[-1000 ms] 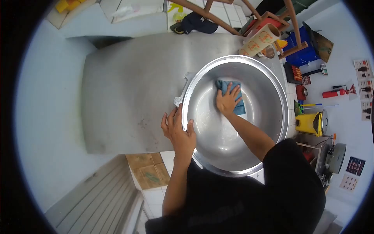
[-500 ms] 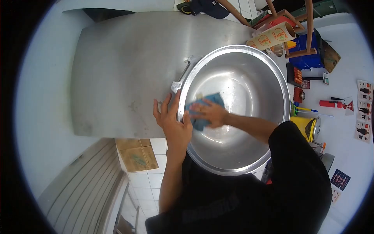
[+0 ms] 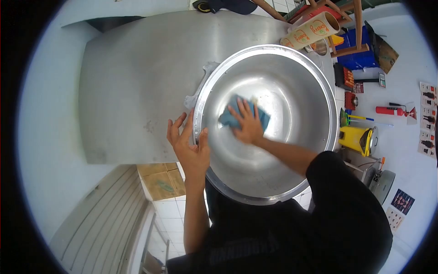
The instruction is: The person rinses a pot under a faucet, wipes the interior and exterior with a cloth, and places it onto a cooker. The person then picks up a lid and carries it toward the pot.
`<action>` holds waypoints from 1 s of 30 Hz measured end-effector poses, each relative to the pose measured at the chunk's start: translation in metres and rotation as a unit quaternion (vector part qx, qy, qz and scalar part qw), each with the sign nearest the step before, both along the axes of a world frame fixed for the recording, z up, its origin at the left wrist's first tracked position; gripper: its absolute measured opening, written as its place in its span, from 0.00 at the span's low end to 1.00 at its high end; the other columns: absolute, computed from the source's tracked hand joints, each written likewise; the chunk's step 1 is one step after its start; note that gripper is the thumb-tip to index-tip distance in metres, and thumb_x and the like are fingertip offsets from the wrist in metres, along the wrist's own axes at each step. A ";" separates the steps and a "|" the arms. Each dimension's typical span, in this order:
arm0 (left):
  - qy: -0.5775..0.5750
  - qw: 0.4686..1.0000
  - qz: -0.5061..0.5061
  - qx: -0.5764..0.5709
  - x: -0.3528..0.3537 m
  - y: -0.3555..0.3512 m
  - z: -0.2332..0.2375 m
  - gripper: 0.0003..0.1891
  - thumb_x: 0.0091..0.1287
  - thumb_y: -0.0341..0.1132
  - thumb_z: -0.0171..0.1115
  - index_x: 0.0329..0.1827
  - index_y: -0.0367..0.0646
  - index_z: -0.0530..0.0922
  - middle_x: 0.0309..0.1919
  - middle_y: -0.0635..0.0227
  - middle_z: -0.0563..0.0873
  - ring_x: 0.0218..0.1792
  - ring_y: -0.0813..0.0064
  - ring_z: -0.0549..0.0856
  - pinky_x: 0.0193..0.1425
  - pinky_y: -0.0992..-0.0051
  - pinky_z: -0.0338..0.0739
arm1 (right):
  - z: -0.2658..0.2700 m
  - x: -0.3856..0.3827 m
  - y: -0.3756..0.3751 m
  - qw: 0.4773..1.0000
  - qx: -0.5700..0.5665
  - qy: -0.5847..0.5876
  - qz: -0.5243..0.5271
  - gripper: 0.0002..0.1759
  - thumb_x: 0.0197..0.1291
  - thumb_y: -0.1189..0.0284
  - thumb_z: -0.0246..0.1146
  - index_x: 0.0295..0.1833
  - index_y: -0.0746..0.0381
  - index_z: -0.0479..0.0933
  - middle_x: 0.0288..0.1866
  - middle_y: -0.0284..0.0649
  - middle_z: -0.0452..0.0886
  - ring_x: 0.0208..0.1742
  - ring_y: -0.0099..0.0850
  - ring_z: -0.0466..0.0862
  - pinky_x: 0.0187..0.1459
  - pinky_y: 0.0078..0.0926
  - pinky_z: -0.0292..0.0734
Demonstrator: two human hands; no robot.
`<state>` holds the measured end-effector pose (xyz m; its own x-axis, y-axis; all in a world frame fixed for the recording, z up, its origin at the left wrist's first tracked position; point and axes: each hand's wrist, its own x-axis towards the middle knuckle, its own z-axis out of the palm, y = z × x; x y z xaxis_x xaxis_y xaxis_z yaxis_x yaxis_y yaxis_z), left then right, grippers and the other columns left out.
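A large round silver metal pot (image 3: 296, 169) stands tilted toward me at the edge of a steel table. Inside it, my right hand (image 3: 248, 123) lies spread on a blue-green cloth (image 3: 232, 116), pressing it against the shiny inner surface. My left hand (image 3: 189, 146) is at the pot's left rim, its thumb near the edge and its fingers apart on the outer side. A metal handle (image 3: 197, 89) sticks out from the pot's left side, just above that hand.
The steel table (image 3: 123, 91) extends left. Behind the pot lie a printed roll (image 3: 310, 32), a small metal bowl (image 3: 320, 47) and a dark cap (image 3: 237, 5). To the right are wooden legs (image 3: 358, 27), a yellow bin (image 3: 353, 139) and a fire extinguisher (image 3: 390, 110).
My right hand and the cloth have moved from the pot's left wall toward its middle and up. The pot's rim and my left hand appear shifted left.
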<state>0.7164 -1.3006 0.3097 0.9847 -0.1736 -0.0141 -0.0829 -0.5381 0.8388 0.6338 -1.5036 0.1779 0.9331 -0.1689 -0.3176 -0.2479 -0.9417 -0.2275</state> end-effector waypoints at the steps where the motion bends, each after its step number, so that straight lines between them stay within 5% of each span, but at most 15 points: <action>1: 0.007 1.000 0.007 -0.007 0.000 0.000 0.000 0.27 0.60 0.28 0.68 0.66 0.49 0.80 0.65 0.56 0.75 0.74 0.43 0.60 0.75 0.48 0.59 | -0.009 0.026 -0.032 0.997 0.006 -0.036 0.066 0.39 0.69 0.48 0.52 0.83 0.42 0.50 0.86 0.47 0.40 0.85 0.44 0.43 0.78 0.62 0.32; 4: 0.022 1.000 0.007 0.009 -0.003 0.007 0.000 0.27 0.62 0.30 0.69 0.66 0.45 0.79 0.65 0.54 0.75 0.73 0.48 0.63 0.75 0.52 0.60 | -0.022 0.063 -0.003 0.960 -0.072 -0.166 -0.216 0.38 0.67 0.54 0.56 0.81 0.46 0.56 0.84 0.49 0.48 0.84 0.45 0.47 0.78 0.60 0.39; 6: 0.011 1.000 -0.001 0.013 0.004 0.003 -0.004 0.27 0.63 0.33 0.70 0.67 0.41 0.78 0.65 0.52 0.74 0.72 0.51 0.66 0.75 0.54 0.61 | -0.029 0.029 0.045 0.999 -0.024 -0.002 -0.034 0.43 0.63 0.54 0.58 0.82 0.52 0.53 0.85 0.48 0.47 0.85 0.45 0.45 0.78 0.60 0.42; 8: 0.013 0.999 0.005 -0.033 0.003 0.006 -0.009 0.25 0.66 0.35 0.70 0.66 0.41 0.78 0.64 0.51 0.74 0.70 0.55 0.70 0.72 0.58 0.67 | -0.005 -0.025 0.047 0.959 0.175 -0.085 0.204 0.42 0.60 0.54 0.62 0.79 0.49 0.59 0.85 0.45 0.47 0.85 0.43 0.47 0.78 0.62 0.43; 9: 0.009 0.999 -0.003 -0.035 0.005 0.006 -0.009 0.25 0.66 0.35 0.70 0.66 0.41 0.78 0.64 0.51 0.74 0.70 0.55 0.70 0.72 0.58 0.67 | 0.000 -0.029 0.022 0.961 0.173 -0.089 0.198 0.42 0.60 0.54 0.62 0.79 0.49 0.59 0.85 0.45 0.47 0.85 0.43 0.47 0.78 0.62 0.43; 11: 0.036 0.998 0.010 -0.043 0.004 0.006 -0.009 0.22 0.70 0.35 0.65 0.67 0.47 0.79 0.66 0.55 0.75 0.74 0.51 0.63 0.75 0.54 0.61 | 0.010 -0.017 -0.046 0.910 0.123 0.003 0.396 0.39 0.63 0.52 0.58 0.79 0.44 0.59 0.84 0.44 0.51 0.84 0.42 0.51 0.78 0.60 0.42; 14: 0.042 0.999 0.017 -0.030 0.005 0.005 -0.010 0.20 0.73 0.38 0.61 0.66 0.45 0.80 0.65 0.54 0.75 0.73 0.53 0.66 0.73 0.57 0.64 | -0.005 -0.010 -0.077 0.997 -0.050 -0.065 0.000 0.36 0.65 0.55 0.57 0.79 0.41 0.60 0.83 0.43 0.54 0.83 0.42 0.53 0.78 0.60 0.41; 17: 0.067 0.993 0.044 -0.091 0.003 0.000 -0.009 0.19 0.75 0.38 0.58 0.65 0.43 0.80 0.63 0.54 0.76 0.70 0.58 0.71 0.70 0.61 0.69 | -0.040 0.008 0.003 0.864 -0.138 -0.148 -0.461 0.39 0.68 0.53 0.54 0.82 0.48 0.54 0.84 0.50 0.49 0.84 0.47 0.47 0.77 0.62 0.38; 19: 0.066 0.993 0.032 -0.087 0.006 0.001 -0.009 0.19 0.75 0.38 0.58 0.65 0.42 0.80 0.62 0.54 0.76 0.67 0.60 0.73 0.68 0.63 0.71 | -0.002 0.004 0.073 0.959 -0.005 0.024 -0.282 0.44 0.65 0.53 0.57 0.83 0.49 0.49 0.85 0.53 0.42 0.84 0.52 0.42 0.76 0.66 0.39; 20: 0.066 0.994 0.031 -0.083 0.006 0.001 -0.009 0.19 0.75 0.38 0.58 0.65 0.41 0.79 0.61 0.55 0.76 0.65 0.63 0.76 0.67 0.66 0.73 | 0.019 0.003 0.085 0.990 0.070 -0.060 -0.103 0.41 0.63 0.56 0.60 0.81 0.46 0.56 0.84 0.46 0.49 0.84 0.45 0.48 0.78 0.62 0.40; 21: 0.066 0.994 0.026 -0.082 0.006 0.002 -0.009 0.19 0.75 0.38 0.58 0.65 0.41 0.79 0.61 0.55 0.76 0.65 0.63 0.76 0.67 0.66 0.73 | 0.007 0.004 0.075 0.990 0.070 -0.060 -0.108 0.41 0.63 0.56 0.60 0.81 0.46 0.56 0.84 0.46 0.49 0.84 0.45 0.48 0.78 0.62 0.40; 23: 0.070 0.992 0.039 -0.094 0.007 0.003 -0.012 0.19 0.76 0.38 0.59 0.65 0.42 0.79 0.60 0.57 0.77 0.60 0.67 0.80 0.65 0.70 0.74 | -0.031 0.020 0.027 0.966 0.159 -0.159 0.130 0.41 0.61 0.59 0.62 0.80 0.44 0.57 0.84 0.45 0.50 0.85 0.41 0.47 0.78 0.59 0.42; 25: 0.089 0.988 0.051 -0.118 0.005 -0.001 -0.007 0.19 0.75 0.38 0.59 0.65 0.42 0.80 0.59 0.57 0.77 0.59 0.68 0.80 0.64 0.70 0.75 | -0.015 0.033 -0.045 0.975 0.073 -0.100 0.186 0.42 0.61 0.60 0.63 0.80 0.43 0.56 0.85 0.43 0.49 0.85 0.39 0.48 0.79 0.56 0.45; 27: 0.109 0.982 0.064 -0.141 0.000 -0.003 -0.004 0.19 0.75 0.37 0.60 0.65 0.43 0.80 0.59 0.58 0.77 0.58 0.68 0.81 0.63 0.69 0.76 | -0.010 0.023 -0.091 0.995 -0.041 -0.089 -0.023 0.43 0.62 0.59 0.63 0.81 0.47 0.54 0.84 0.43 0.51 0.83 0.42 0.52 0.78 0.55 0.46; 30: 0.096 0.983 0.085 -0.133 0.001 -0.006 0.000 0.18 0.75 0.37 0.60 0.65 0.43 0.80 0.57 0.59 0.77 0.58 0.68 0.81 0.62 0.69 0.77 | -0.026 -0.043 -0.112 0.981 -0.149 0.013 -0.120 0.43 0.62 0.65 0.62 0.79 0.66 0.53 0.79 0.63 0.53 0.81 0.54 0.54 0.76 0.53 0.55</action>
<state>0.7173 -1.3064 0.3092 0.9835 -0.0303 -0.1782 0.1621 -0.2893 0.9434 0.5904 -1.6155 0.1519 0.8469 -0.4723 -0.2442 -0.4731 -0.8790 0.0594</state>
